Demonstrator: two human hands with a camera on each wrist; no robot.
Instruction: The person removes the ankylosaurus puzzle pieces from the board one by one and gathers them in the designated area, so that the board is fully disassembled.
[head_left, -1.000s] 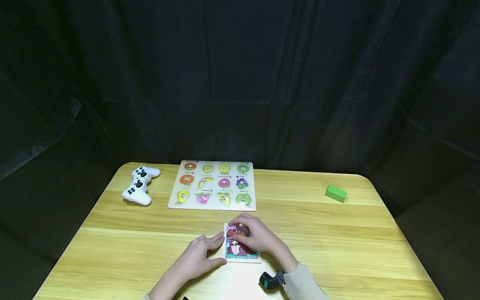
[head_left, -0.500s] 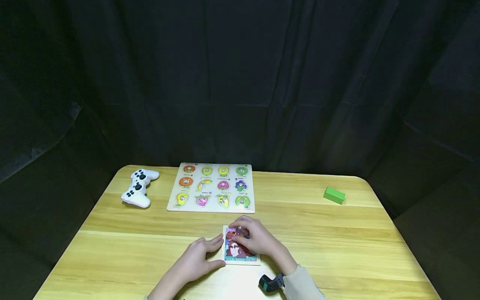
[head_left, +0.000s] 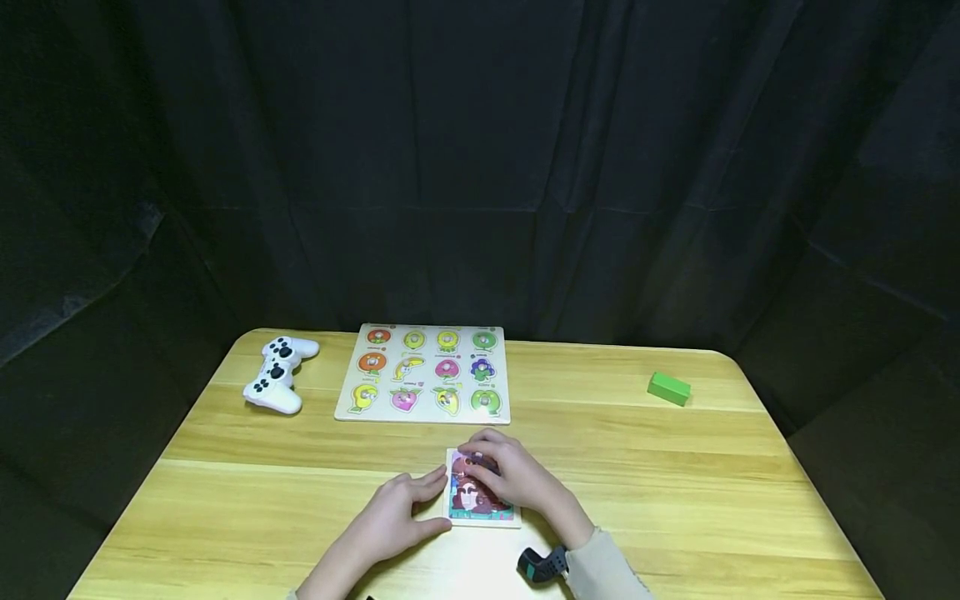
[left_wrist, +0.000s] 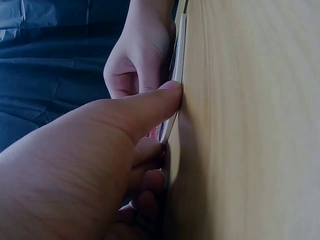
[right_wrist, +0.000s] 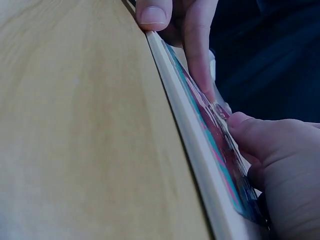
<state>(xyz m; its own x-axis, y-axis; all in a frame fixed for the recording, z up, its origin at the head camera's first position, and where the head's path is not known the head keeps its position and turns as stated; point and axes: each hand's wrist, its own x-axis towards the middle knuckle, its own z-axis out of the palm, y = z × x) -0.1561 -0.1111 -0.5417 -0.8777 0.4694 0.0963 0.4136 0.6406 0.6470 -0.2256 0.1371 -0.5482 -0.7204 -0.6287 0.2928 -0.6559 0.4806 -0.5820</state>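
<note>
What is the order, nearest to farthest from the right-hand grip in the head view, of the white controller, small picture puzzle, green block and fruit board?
1. Small picture puzzle: partly under the right-hand grip.
2. Fruit board: just beyond, toward the left.
3. Green block: farther off, to the right.
4. White controller: far left.

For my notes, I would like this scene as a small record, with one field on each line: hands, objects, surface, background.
left hand: touches left edge and near-left corner of the picture puzzle
right hand: over the puzzle, thumb on the picture; whether it grips a piece is hidden
picture puzzle: flat, pale frame
fruit board: beyond the puzzle
game controller: white, left of fruit board
block: green, far right
surface: wooden table
background: black curtain
</note>
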